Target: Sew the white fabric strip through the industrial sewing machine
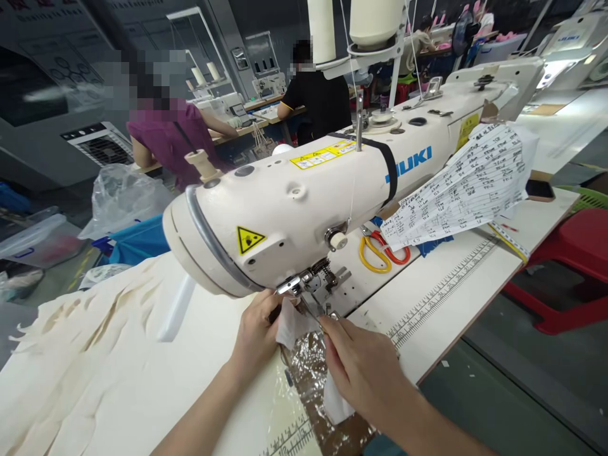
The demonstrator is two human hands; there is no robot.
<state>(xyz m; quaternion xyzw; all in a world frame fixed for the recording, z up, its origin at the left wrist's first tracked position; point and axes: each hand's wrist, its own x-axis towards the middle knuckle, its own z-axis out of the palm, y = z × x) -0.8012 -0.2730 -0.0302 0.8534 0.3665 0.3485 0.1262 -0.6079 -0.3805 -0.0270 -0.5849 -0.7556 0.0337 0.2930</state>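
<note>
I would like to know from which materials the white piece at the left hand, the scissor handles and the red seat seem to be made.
White piece: probably thin cloth, matte; it folds softly, but its weave cannot be made out.
Scissor handles: likely smooth plastic, judging by their even yellow and red colour.
Red seat: likely moulded plastic with a low sheen, from its rounded edges.

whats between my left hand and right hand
White fabric and shiny clear plastic lie between the left hand and the right hand, as the head view shows.
</note>
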